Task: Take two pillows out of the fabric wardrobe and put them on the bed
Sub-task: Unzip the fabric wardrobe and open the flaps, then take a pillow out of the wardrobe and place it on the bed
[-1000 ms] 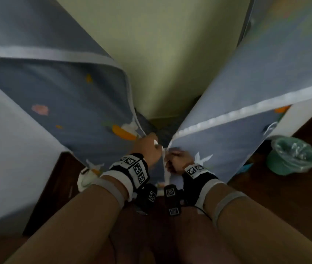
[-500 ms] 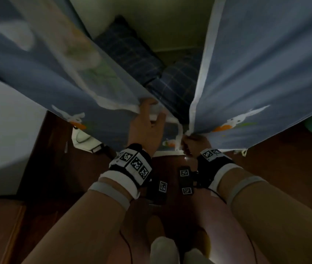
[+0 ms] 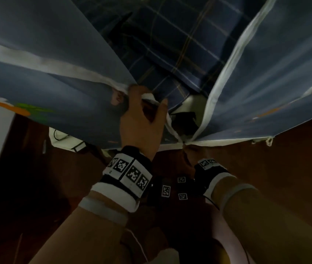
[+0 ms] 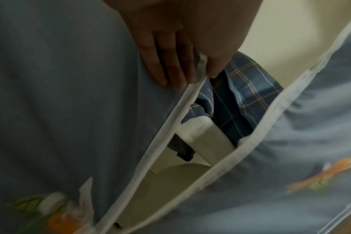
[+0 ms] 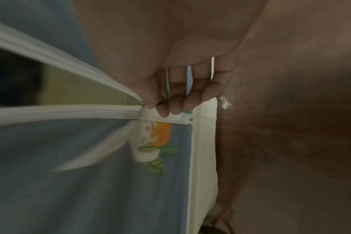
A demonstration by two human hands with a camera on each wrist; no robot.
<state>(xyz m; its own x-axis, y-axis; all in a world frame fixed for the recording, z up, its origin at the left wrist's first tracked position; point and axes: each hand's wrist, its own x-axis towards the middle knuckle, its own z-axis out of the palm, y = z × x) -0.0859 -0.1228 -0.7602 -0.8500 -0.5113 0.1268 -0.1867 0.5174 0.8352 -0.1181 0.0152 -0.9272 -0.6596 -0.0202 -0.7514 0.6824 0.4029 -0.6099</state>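
Beyond the left hand (image 3: 141,121), whose fingers (image 4: 170,69) clamp the left flap's white hem (image 4: 170,117), the gap has widened since a second ago — plaid pillows (image 3: 170,44) now show inside; the right hand (image 5: 170,88) fingers pinch the zipper pull (image 5: 142,103) — access is nearly ready.

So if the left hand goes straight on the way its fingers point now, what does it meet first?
Most likely the dark plaid pillow inside the wardrobe. The left hand holds the white edge of the left door flap, and its fingers point into the gap. Depth is unclear, so the distance cannot be judged.
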